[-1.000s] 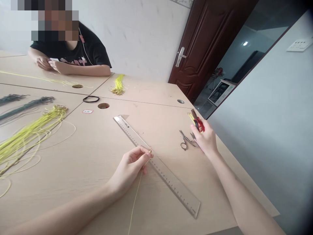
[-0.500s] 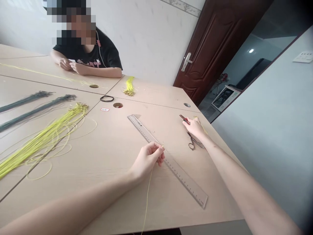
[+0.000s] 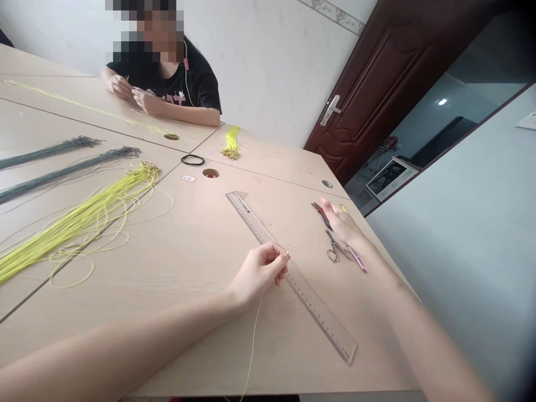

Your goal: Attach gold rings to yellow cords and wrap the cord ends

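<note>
Pinched by the left hand (image 3: 262,271), a thin yellow cord (image 3: 253,339) is held over the clear ruler (image 3: 307,296); the right hand (image 3: 340,221) is seen beside red-handled pliers (image 3: 322,215), its grip indiscernible.

pale wall (image 3: 268,72), dark red door (image 3: 377,72), wooden tabletop (image 3: 180,262), bright light (image 3: 441,101) beyond
</note>
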Tool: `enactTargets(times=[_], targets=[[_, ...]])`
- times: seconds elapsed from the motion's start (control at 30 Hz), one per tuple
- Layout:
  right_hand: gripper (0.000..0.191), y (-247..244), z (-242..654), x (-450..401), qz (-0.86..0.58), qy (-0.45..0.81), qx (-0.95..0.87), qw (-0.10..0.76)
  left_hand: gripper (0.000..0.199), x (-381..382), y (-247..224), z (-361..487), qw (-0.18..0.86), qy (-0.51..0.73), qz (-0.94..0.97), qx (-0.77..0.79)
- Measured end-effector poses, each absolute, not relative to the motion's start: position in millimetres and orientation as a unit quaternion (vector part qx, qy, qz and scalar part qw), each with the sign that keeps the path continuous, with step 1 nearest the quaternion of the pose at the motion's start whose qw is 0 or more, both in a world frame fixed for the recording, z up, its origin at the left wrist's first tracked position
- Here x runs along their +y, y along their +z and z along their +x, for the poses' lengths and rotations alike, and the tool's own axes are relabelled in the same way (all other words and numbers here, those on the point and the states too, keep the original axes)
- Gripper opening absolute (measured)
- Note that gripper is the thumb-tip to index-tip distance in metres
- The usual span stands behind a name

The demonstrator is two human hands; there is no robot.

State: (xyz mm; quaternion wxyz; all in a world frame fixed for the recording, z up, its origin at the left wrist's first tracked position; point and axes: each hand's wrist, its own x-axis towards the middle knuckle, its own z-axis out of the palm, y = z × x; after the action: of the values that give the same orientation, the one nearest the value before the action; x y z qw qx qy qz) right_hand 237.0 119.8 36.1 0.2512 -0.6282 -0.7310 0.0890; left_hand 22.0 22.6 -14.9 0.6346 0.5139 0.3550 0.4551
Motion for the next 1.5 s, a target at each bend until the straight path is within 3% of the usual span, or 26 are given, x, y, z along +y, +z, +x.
enactTargets(times=[0.17,0.33,0.63,0.87,1.13,1.5], targets=[[0.038,35,198,50,-0.531,0.250,-0.769,0.255,0.020,20,-10,21,0.603,0.454,0.528,0.390],[0.030,19,185,21,-0.481,0.320,-0.754,0.311,0.022,13,-2,20,0.567,0.438,0.556,0.421],[0.012,21,187,15,-0.446,0.396,-0.736,0.319,0.023,9,0,22,0.539,0.391,0.592,0.454],[0.011,18,187,14,-0.446,0.336,-0.764,0.322,0.022,8,1,22,0.526,0.372,0.602,0.471],[0.014,13,191,17,-0.319,0.058,-0.886,0.332,0.019,8,-1,22,0.528,0.374,0.608,0.460],[0.017,14,193,21,-0.319,-0.001,-0.892,0.321,0.020,11,2,21,0.544,0.352,0.602,0.466]])
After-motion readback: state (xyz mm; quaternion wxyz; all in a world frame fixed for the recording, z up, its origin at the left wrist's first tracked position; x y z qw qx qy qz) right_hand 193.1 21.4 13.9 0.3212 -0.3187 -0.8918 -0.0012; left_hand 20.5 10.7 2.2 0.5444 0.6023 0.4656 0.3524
